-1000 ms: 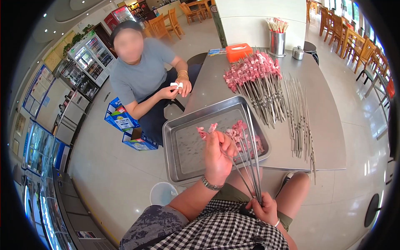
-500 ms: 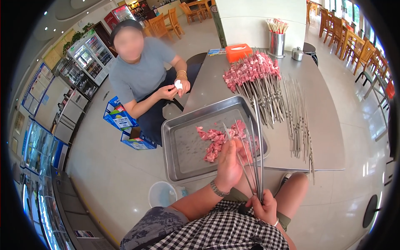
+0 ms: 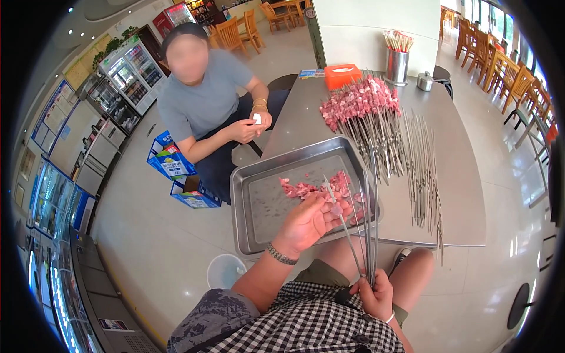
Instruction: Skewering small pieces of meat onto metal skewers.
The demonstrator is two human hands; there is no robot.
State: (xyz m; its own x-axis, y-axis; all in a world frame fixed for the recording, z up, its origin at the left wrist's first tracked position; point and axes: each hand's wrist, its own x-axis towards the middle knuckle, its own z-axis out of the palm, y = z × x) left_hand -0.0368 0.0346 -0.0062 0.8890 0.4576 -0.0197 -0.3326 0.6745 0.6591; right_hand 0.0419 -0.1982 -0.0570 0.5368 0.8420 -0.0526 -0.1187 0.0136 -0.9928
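Observation:
My right hand (image 3: 375, 295) is closed around the lower ends of several flat metal skewers (image 3: 368, 235), which fan upward. One skewer leans left and has a small piece of raw pink meat (image 3: 336, 209) near its upper part. My left hand (image 3: 311, 222) is palm up beside that piece, its fingers stretched out and apart, the fingertips behind the skewer. Beyond it, loose chunks of raw meat (image 3: 299, 188) lie in a deep rectangular metal tray (image 3: 250, 220), which overlaps the table's left edge.
On the grey table (image 3: 456, 194) lie a pile of loaded meat skewers (image 3: 362, 103) and a row of bare skewers (image 3: 421, 176). Behind stand an orange tissue box (image 3: 342, 75), a metal stick holder (image 3: 397, 66) and a small lidded pot (image 3: 424, 81). A seated person (image 3: 206, 88) and a white bucket (image 3: 225, 272) are left.
My left hand has loosened from a pinch at the skewer, its fingers spreading and the wrist shifting left. A meat piece now shows on that skewer. The seated person's hands moved slightly.

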